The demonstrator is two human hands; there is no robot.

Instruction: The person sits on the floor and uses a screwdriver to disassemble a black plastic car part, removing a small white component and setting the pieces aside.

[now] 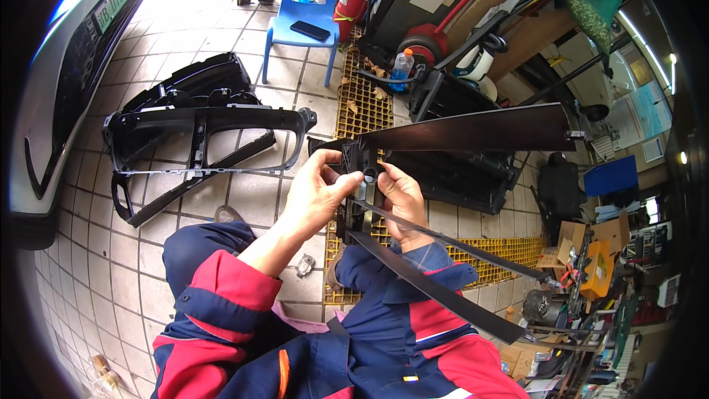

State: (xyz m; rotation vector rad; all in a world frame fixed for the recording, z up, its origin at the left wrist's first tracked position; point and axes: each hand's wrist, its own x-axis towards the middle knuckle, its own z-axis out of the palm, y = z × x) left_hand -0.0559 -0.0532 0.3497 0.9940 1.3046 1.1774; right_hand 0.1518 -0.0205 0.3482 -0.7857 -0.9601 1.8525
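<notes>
A black plastic slatted part (473, 130), resembling a car grille shutter, is held up in front of me, its long slats pointing right. Wrapped round the left side of its upright centre piece is my left hand (310, 192), the thumb pressed on the front next to a small round opening. My right hand (402, 198) grips the same centre piece from the right, with thumb and forefinger close together near its upper end. A lower slat (436, 288) slants past my right forearm. What lies under the fingertips is too small to make out.
Black car trim frames (198, 140) lie on the tiled floor at left, near a white car (81, 66). A blue chair (314, 4) holding a phone (310, 29), fire extinguishers (353, 1) and a bottle (402, 66) stand ahead. A yellow floor grating (369, 107) runs beneath; a cluttered shelf fills the right.
</notes>
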